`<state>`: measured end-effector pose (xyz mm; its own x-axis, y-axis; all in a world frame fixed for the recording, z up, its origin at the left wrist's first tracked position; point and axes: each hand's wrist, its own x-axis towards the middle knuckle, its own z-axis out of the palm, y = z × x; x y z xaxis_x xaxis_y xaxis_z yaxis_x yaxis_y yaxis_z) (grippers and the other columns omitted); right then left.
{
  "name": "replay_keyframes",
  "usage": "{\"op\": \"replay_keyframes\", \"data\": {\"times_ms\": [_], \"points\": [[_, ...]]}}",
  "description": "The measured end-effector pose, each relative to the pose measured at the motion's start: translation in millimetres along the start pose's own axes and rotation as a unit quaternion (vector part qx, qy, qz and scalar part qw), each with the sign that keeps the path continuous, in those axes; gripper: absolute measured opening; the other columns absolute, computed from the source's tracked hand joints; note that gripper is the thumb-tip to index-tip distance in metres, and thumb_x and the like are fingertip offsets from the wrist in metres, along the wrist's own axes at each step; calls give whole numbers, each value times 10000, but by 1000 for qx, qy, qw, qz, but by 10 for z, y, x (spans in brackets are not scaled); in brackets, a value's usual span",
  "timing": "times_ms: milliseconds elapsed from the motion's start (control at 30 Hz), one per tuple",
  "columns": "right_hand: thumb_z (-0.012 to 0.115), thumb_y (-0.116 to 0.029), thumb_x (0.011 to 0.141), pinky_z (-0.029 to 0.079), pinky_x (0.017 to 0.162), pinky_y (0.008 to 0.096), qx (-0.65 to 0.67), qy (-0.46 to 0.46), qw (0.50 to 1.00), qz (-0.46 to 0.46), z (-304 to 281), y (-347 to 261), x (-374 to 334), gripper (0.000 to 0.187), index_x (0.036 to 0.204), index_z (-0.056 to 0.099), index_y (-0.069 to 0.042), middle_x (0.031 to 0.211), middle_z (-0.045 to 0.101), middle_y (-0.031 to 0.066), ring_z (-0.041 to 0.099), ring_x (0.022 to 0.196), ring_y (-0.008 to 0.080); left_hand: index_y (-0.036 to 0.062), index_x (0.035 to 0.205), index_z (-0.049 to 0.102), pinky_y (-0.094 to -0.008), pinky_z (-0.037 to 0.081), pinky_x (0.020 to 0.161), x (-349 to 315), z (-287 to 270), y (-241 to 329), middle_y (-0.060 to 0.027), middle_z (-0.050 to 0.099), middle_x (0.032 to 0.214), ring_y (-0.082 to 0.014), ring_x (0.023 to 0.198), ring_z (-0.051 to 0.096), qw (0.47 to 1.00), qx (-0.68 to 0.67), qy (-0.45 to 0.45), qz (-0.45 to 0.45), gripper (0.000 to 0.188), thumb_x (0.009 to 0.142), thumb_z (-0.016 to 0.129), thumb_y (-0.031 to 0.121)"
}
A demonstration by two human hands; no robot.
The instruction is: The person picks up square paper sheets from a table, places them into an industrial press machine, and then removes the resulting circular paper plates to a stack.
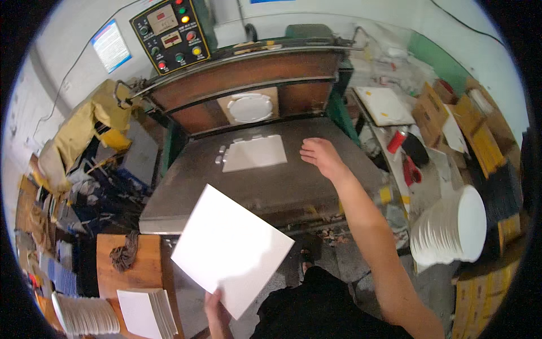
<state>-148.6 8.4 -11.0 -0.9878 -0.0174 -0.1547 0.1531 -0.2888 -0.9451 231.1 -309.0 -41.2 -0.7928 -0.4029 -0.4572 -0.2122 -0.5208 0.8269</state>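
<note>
A white square board (228, 248) is in my left hand (215, 309), gripped at its near corner and tilted in front of the press bed. My right hand (320, 155) reaches over the dark metal bed (316, 192), its fingers stretched out and holding nothing visible. Just left of that hand, another white sheet (257, 153) lies flat on the bed, with small white pieces (221, 152) along its left edge. Behind it, a board with a rounded white form (249, 108) is mounted on the machine's brown upright plate (195, 117).
A black control panel (170, 37) with coloured buttons is at the upper left. White sheets (144, 313) are stacked on a wooden stand (135, 274). White round discs (451, 229) stand in a stack at right, beside a cluttered bench with a red can (397, 141) and cardboard boxes (432, 113).
</note>
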Motion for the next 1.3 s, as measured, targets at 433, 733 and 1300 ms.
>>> {"op": "replay_keyframes", "data": {"times_ms": [433,733,1300], "points": [[618,-123,838,550,795,450,91,-74,919,376,399,1735,1363,305,1102,567,21,1020,642,146,651,922,279,-16,1360,361,-383,549,762,-204,581,-598,-168,576,1171,-267,903,630,980,-88,64,-167,568,873,573,186],[648,-143,842,452,948,401,126,-87,977,146,-874,663,731,474,1249,495,48,1186,582,173,567,1104,292,-47,1366,300,-508,475,968,1830,2164,-807,-217,432,1337,-363,1172,519,980,-108,-127,-111,443,949,376,83],[549,-202,911,390,958,446,-170,288,942,21,-1635,-42,-2805,325,1156,615,0,1139,607,216,529,1063,368,41,1336,444,-530,134,1149,3121,3328,-1042,-189,355,1452,-345,1406,219,608,715,-27,343,578,822,585,265]]}}
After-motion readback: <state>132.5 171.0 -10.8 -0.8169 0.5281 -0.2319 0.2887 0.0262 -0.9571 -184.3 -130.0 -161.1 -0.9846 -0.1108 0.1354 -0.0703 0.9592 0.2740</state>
